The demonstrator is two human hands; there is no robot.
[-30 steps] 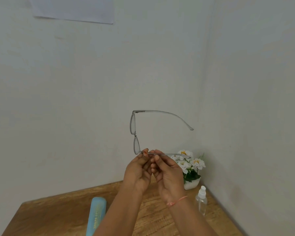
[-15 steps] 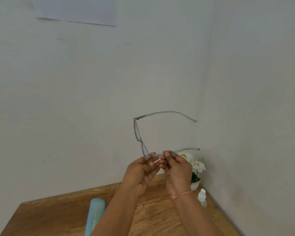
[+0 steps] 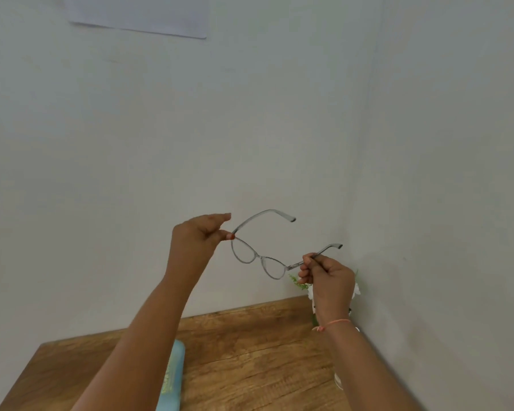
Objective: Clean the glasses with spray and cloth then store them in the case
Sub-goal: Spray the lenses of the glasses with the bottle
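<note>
Since half a second ago the two hands have moved apart: they were pinched together on one temple, and the frame was standing almost vertical; it is now turned so that both lenses face the camera. The thin grey transparent plastic glasses [image 3: 260,258] are held up in the air in front of the white wall [image 3: 101,173], above the far part of the wooden tabletop [image 3: 250,351]. The left hand [image 3: 198,237] pinches the corner of the frame where one temple begins, between thumb and a fingertip, and the index finger is stretched out above. The right hand [image 3: 328,275] is closed around the other temple, near its middle, and the curved end of this temple comes out above the fist. Both temples are unfolded and point away toward the wall. A thin orange string bracelet [image 3: 333,324] is on the right wrist. On the tabletop, below the left forearm, lies the long light-blue glasses case [image 3: 172,378], closed. Behind the right hand some white artificial flowers with green leaves [image 3: 301,284] are partly hidden. A sheet of white paper [image 3: 137,13] hangs high on the wall.
</note>
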